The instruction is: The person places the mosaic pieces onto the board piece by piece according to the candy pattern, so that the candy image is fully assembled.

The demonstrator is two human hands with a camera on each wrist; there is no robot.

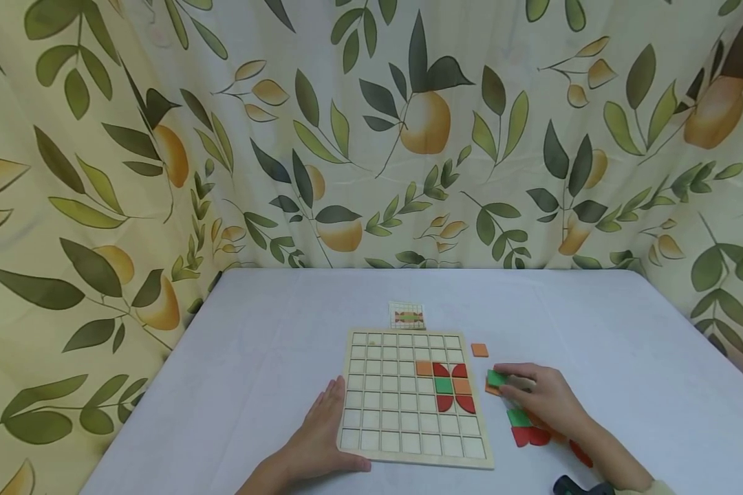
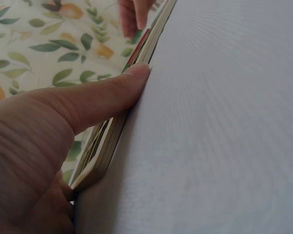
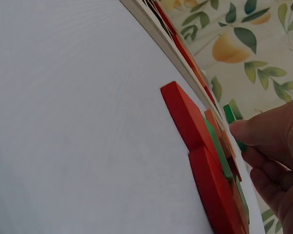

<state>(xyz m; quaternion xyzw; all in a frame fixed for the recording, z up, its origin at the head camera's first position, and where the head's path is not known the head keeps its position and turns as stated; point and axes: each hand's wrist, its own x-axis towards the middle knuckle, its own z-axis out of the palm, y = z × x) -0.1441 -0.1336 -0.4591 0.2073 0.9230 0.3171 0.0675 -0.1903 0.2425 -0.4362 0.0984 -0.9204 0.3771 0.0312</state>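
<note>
A wooden grid board [image 1: 386, 456] lies flat on the white table. Several tiles sit in its right-hand cells: red rounded pieces [image 1: 465, 403], orange squares [image 1: 461, 386] and a green square [image 1: 444, 385]. My left hand [image 1: 322, 436] rests at the board's near left corner, fingers along the left edge and thumb [image 2: 107, 100] against the near edge. To the right of the board, my right hand [image 1: 547, 395] pinches a green square tile [image 1: 497, 378] between thumb and fingers. An orange tile [image 1: 492, 390] shows just under it.
Near the right forearm lie loose tiles, among them a green square [image 1: 519, 417] and red pieces [image 1: 539, 436], partly hidden by the hand. One orange square [image 1: 479, 350] lies alone. Behind the board is a pattern card [image 1: 406, 315]. A black object [image 1: 578, 486] shows at the bottom edge.
</note>
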